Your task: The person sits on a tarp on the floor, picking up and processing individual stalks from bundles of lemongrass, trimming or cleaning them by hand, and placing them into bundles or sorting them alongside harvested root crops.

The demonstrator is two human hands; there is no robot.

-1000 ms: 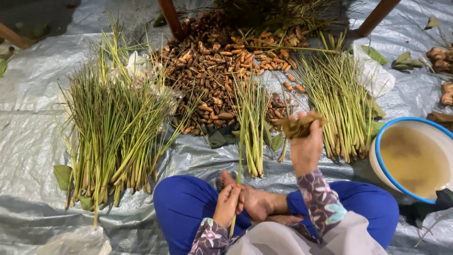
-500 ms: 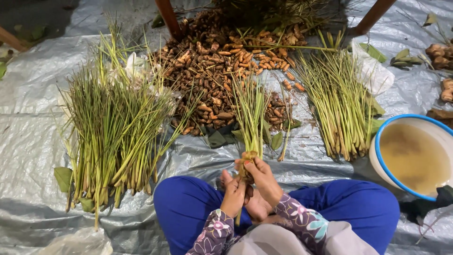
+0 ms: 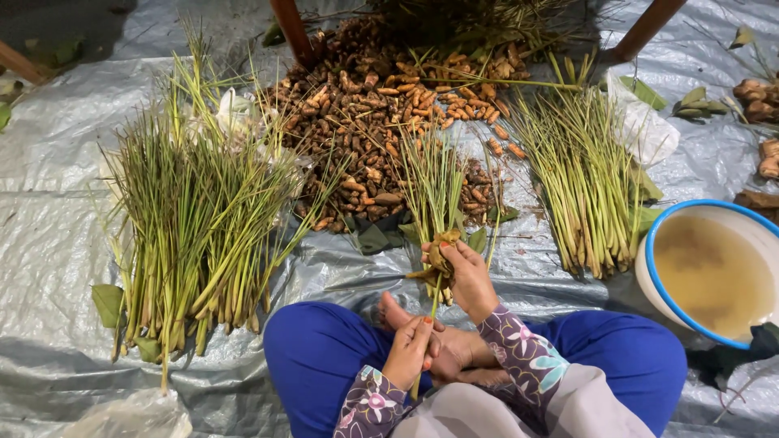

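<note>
Right hand (image 3: 466, 276) lowered onto stalk bundle (image 3: 432, 191)

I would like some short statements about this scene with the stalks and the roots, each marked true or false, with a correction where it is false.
1. The right hand holds a small bundle of green stalks by its lower end. True.
2. The left hand rests on the rim of the basin. False: it is by the person's feet, gripping a thin stalk, far from the basin.
3. The basin holds cloudy, brownish water. True.
4. The pile of brown roots lies between the person and the stalks. False: it lies behind the stalks, farther from the person.
5. Everything lies on a bare wooden floor. False: it lies on a grey plastic sheet.
</note>
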